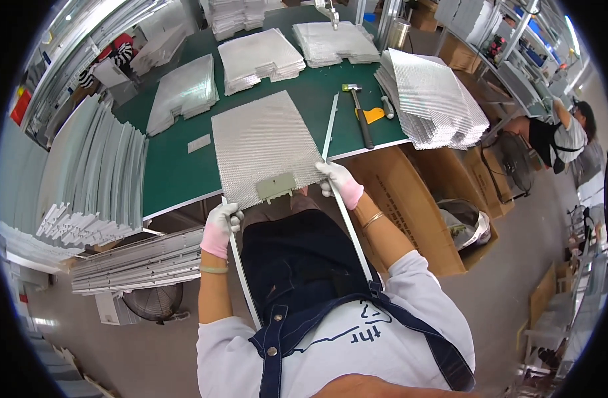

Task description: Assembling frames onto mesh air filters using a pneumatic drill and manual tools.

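Observation:
A silvery mesh panel [267, 136] lies partly on the green table, its near edge jutting over the front. A grey-green plastic piece [275, 187] sits in that edge's middle. My left hand [221, 229], white-gloved with a pink cuff, is closed around the top of a pale metal strip [243, 275] at the panel's near left corner. At the near right corner, my right hand [340, 184], gloved alike, grips another pale strip [358, 249] beside the panel's edge. Beyond it, a thin strip [330, 126] lies on the table; my right hand hides whether these two join.
Stacked mesh panels [261, 58] line the table's back, with another stack [436, 99] at right. A hammer [361, 116] lies near them. Grey panels [95, 172] stand at left; metal rails [141, 262] rest below. Cardboard boxes [397, 205] are under the right side. A person [562, 136] sits far right.

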Motion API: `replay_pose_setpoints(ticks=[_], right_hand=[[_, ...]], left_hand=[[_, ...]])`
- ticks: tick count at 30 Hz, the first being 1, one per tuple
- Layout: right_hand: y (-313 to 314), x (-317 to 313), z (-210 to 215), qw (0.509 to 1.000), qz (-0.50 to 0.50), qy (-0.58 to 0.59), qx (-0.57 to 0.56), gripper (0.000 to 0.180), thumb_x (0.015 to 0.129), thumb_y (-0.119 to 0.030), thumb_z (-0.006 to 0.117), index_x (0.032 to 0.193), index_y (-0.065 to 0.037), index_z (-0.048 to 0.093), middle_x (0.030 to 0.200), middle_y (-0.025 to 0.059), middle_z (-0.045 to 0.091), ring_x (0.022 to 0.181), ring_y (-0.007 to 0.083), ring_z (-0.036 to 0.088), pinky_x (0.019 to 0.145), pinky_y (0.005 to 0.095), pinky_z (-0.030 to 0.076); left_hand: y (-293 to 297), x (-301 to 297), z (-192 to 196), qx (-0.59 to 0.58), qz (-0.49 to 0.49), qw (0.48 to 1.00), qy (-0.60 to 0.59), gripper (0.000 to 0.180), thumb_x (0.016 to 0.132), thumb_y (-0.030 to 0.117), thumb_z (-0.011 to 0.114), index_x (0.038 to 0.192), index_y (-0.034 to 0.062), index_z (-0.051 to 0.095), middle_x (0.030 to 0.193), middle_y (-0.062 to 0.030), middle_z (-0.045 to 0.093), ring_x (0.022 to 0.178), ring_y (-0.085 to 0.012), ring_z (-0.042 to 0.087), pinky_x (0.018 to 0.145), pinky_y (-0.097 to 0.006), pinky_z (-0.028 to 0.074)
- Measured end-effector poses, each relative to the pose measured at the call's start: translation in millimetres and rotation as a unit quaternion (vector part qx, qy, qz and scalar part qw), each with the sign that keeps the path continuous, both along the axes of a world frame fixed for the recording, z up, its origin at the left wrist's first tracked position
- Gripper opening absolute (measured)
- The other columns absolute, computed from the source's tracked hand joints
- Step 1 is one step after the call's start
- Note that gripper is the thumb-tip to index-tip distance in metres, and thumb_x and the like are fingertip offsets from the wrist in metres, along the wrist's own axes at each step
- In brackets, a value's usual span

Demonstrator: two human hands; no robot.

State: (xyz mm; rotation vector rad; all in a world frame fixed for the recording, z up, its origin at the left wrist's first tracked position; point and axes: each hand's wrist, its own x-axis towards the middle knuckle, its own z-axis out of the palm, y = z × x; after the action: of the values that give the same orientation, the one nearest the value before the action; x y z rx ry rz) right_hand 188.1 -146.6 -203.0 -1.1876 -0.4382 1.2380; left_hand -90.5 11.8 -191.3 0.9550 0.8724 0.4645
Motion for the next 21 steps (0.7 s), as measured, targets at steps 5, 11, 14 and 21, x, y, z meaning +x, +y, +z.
replay_pose_setpoints(ticks=[5,11,14,21], right_hand=[[-4,0,-1,1.0,-0.018,0.015,0.016,0.018,0.087,-0.017,0.056,0.097,-0.002,0.051,0.072,0.0009,0.051,0.049,0.0077,0.047,0.042,0.0212,0.044],[-4,3,-5,0.997,-0.022,-0.07,-0.01,0.024,0.086,-0.019,0.057,0.102,-0.002,0.05,0.079,0.0027,0.053,0.05,0.0076,0.049,0.041,0.0188,0.043],[-18,1,4,0.998,0.035,-0.05,0.016,0.029,0.086,-0.02,0.057,0.106,0.0,0.05,0.084,0.0044,0.055,0.057,0.0085,0.053,0.046,0.021,0.047],[-2,-4,0,0.982,0.053,0.123,0.136,0.039,0.089,-0.018,0.055,0.119,0.006,0.049,0.108,0.0096,0.059,0.096,0.0166,0.059,0.085,0.0283,0.048]], left_hand=[[-7,0,6,0.009,-0.051,0.998,0.043,0.009,0.081,0.015,0.054,0.078,0.0063,0.053,0.066,-0.0066,0.056,0.046,-0.0079,0.043,0.039,-0.021,0.033],[-10,5,-10,-0.048,0.019,0.997,-0.053,0.013,0.083,0.017,0.057,0.092,0.0072,0.056,0.085,-0.0051,0.061,0.073,-0.0205,0.062,0.057,-0.034,0.051],[-25,13,12,-0.045,0.033,0.997,-0.061,0.025,0.087,0.023,0.059,0.107,0.0084,0.054,0.094,-0.0018,0.06,0.086,-0.0232,0.063,0.065,-0.038,0.054],[-10,-3,-12,-0.022,0.008,0.999,-0.039,0.032,0.088,0.022,0.058,0.113,0.0038,0.052,0.106,-0.0062,0.062,0.088,-0.0203,0.063,0.068,-0.04,0.055]])
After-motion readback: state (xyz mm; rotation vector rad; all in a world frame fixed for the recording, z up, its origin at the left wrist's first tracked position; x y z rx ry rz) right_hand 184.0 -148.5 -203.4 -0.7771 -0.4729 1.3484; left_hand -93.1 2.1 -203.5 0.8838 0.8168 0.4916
